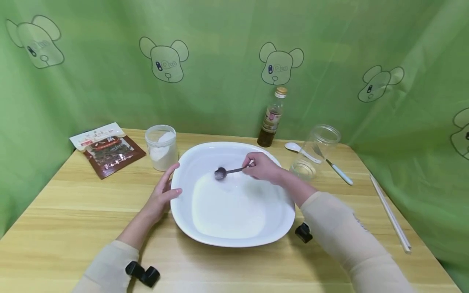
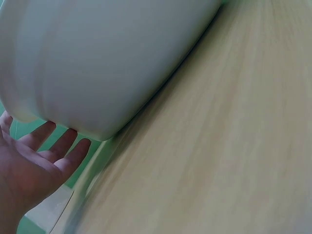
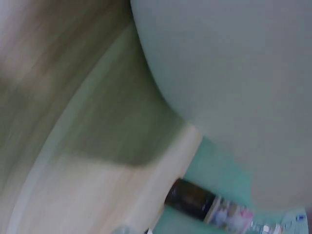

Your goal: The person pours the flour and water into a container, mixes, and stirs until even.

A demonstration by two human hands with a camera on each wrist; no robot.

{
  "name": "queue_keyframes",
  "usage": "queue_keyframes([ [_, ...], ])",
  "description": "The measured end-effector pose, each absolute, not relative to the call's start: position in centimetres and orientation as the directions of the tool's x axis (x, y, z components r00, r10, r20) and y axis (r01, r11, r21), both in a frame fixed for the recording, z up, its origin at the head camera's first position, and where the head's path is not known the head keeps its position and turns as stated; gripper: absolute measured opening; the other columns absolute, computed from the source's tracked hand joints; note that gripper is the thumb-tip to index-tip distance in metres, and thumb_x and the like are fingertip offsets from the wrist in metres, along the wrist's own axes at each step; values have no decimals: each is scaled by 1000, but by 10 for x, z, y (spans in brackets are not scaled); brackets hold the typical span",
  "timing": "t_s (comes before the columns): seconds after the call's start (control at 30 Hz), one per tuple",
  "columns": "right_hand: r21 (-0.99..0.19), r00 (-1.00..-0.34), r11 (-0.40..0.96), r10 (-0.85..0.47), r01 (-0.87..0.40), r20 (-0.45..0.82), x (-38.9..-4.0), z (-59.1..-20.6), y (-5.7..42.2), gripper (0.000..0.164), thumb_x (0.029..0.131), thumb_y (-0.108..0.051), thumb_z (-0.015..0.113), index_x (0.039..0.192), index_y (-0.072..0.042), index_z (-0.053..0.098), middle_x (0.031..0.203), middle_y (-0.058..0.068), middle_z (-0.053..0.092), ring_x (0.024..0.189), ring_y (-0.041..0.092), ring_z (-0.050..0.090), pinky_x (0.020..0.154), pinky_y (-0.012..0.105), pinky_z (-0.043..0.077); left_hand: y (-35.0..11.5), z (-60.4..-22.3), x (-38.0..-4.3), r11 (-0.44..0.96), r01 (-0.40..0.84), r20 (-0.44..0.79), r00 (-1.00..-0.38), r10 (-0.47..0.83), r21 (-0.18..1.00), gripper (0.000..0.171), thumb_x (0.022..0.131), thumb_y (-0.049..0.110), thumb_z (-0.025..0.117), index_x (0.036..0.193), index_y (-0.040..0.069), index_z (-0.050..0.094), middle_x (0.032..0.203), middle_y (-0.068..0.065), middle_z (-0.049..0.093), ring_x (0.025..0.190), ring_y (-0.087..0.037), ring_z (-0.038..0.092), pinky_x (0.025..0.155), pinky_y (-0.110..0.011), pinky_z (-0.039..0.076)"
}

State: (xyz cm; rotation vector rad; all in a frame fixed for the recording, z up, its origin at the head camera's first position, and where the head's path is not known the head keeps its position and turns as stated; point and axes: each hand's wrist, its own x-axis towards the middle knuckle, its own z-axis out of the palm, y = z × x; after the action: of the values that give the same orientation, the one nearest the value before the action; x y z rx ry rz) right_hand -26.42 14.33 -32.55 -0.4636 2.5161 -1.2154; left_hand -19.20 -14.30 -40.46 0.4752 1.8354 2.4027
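A large white basin stands mid-table; I cannot tell whether it holds anything. My left hand holds its left rim, thumb and one fingertip over the edge. In the left wrist view, the other fingers touch the outer wall. Over the basin's far part, my right hand pinches the handle of a small dark measuring spoon between thumb and fingers. White grains show in the spoon's bowl. The right wrist view shows the basin's outside but neither hand nor spoon.
A jar of white grains and a brown-and-white packet lie left. Behind and right are a dark sauce bottle, a clear glass jar, a white spoon, a light-handled fork and white chopsticks. Green curtain encloses the table.
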Motion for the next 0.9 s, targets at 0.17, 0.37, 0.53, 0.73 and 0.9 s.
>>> queue_keyframes([
  [0.17, -849, -843, 513, -506, -124, -183, -260, -334, 128, 8, 78, 0, 55, 85, 3, 53, 46, 3, 42, 37, 11, 34, 35, 20, 24, -144, -404, -191, -279, 131, 202, -949, 241, 951, 70, 74, 2, 47, 137, 12, 18, 122, -31, 33, 95, -29, 51, 69, -39, 50],
  [0.37, -865, -732, 491, -627, -105, -268, -244, -335, 134, 8, 78, -2, 57, 85, 1, 55, 44, 3, 41, 36, 11, 32, 36, 19, 24, -143, -404, -190, -280, 135, 207, -946, 248, 950, 69, 74, 1, 46, 137, 10, 17, 123, -33, 31, 96, -27, 51, 71, -39, 50],
  [0.53, -820, -695, 552, -649, -151, -310, -230, -324, 154, 7, 78, -2, 56, 84, -2, 59, 44, 2, 41, 37, 10, 31, 37, 18, 24, -143, -404, -191, -276, 124, 196, -948, 252, 953, 69, 75, 3, 47, 137, 11, 18, 120, -32, 33, 93, -26, 52, 69, -39, 50],
  [0.73, -741, -777, 635, -572, -217, -263, -228, -309, 186, 7, 77, -3, 57, 83, -4, 61, 47, 2, 43, 40, 11, 36, 37, 18, 27, -143, -405, -192, -280, 113, 189, -946, 264, 953, 70, 75, 3, 47, 137, 12, 17, 119, -33, 34, 94, -30, 51, 69, -41, 50],
  [0.9, -677, -873, 702, -452, -221, -184, -243, -303, 201, 9, 77, -3, 57, 85, -2, 61, 49, 3, 45, 43, 12, 39, 38, 20, 30, -143, -406, -192, -283, 119, 195, -947, 257, 952, 70, 75, 3, 47, 137, 12, 17, 119, -32, 34, 95, -33, 50, 70, -43, 49],
])
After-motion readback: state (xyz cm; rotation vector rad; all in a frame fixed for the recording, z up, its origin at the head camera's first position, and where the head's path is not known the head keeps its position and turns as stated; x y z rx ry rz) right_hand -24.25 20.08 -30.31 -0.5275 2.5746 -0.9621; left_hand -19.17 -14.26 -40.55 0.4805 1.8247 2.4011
